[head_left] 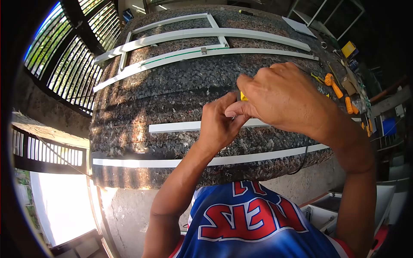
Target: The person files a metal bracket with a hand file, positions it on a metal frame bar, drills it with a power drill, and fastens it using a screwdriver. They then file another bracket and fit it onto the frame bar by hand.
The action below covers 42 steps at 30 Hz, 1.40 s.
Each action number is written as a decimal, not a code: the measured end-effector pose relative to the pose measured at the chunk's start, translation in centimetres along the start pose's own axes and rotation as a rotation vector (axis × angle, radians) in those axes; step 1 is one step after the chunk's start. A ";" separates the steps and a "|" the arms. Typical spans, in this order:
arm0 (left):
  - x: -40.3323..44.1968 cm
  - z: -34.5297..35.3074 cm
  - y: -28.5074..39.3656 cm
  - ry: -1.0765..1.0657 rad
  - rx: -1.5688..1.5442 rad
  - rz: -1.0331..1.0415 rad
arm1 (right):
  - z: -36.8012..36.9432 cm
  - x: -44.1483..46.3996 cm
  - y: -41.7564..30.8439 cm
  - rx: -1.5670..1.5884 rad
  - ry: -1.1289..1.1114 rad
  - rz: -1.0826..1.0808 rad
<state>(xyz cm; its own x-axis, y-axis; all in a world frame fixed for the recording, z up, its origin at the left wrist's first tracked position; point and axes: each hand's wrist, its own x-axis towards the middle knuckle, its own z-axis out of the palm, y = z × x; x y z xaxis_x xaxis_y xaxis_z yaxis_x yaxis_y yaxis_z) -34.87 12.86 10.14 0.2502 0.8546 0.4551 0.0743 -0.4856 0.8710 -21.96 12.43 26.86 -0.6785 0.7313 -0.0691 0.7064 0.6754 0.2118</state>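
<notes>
My right hand [284, 96] is closed above the middle of the table, its fingers curled round a small yellow object [244, 96]. Only a sliver of that yellow shows, so its kind is hidden. Just left of it, my left hand [218, 120] has its thumb and fingers pinched together, close against the right thumb. What sits in the left fingers, if anything, I cannot make out. Under both hands lies a short white bar [174, 127]. A longer white bar [137, 163] runs along the table's near edge.
The carpet-covered table [185, 99] bears a white frame [172, 18] and two long white bars [266, 35] at the back. Along the right side lie orange-handled tools [335, 86], a yellow box [348, 49] and clutter. A black cable [304, 157] hangs over the near edge.
</notes>
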 end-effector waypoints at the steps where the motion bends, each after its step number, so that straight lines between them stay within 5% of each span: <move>1: -0.1 0.0 -0.5 -0.036 0.027 -0.063 | 0.9 -0.5 0.7 0.023 0.190 -0.127; 2: 0.2 0.7 -1.5 0.026 0.001 0.104 | 1.2 -0.8 1.2 0.053 0.262 -0.195; 5: 0.4 -0.4 0.2 -0.079 -0.017 0.053 | 0.9 -1.1 1.8 0.147 0.235 -0.287; 8: 0.4 1.2 -0.4 0.076 -0.092 0.072 | 1.3 -0.2 0.5 -0.008 0.070 0.127; 11: 0.8 1.0 -1.6 0.018 -0.006 0.051 | 0.7 0.2 1.2 0.049 -0.005 0.144; 13: 1.1 0.4 -0.9 -0.028 -0.058 0.061 | 1.6 -0.3 2.5 0.223 0.268 -0.133; 15: 1.1 0.0 0.0 -0.053 -0.110 0.019 | 1.8 -0.6 2.3 0.255 0.316 -0.143; 17: 1.4 -0.1 0.1 -0.101 -0.117 0.012 | 0.8 -1.0 1.0 0.135 0.148 0.123; 20: 2.2 -1.0 1.0 -0.234 -0.039 -0.078 | -1.5 0.3 0.8 0.041 -0.162 0.231; 23: 2.3 -1.3 0.7 -0.307 -0.197 -0.076 | 1.2 -0.8 2.7 0.265 0.277 -0.183; 25: 2.1 -0.6 0.5 -0.258 -0.444 -0.014 | 1.9 -1.1 2.5 0.180 0.259 -0.103; 29: 2.4 0.4 -0.1 -0.108 -0.253 0.068 | 2.2 0.4 1.6 0.117 0.096 0.189; 32: 3.0 -1.3 -0.3 -0.220 -0.205 -0.112 | 3.1 -0.7 3.0 0.248 0.378 -0.118; 38: 2.2 -0.7 1.1 -0.236 -0.145 -0.106 | -1.3 0.0 0.1 0.079 -0.213 0.279; 41: 1.2 -1.1 0.5 -0.270 -0.059 -0.107 | 2.6 -1.0 1.8 0.182 0.302 -0.206; 42: 0.3 -0.9 0.1 -0.154 -0.152 -0.030 | 2.1 -1.3 1.0 0.243 0.143 -0.201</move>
<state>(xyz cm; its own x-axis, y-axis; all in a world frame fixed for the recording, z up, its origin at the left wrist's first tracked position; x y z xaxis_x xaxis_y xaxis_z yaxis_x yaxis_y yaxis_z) -35.63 13.22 10.58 0.3950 0.8246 0.4049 -0.0594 -0.4169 0.9070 -19.99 12.34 25.09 -0.8184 0.5720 0.0549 0.5712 0.8202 -0.0316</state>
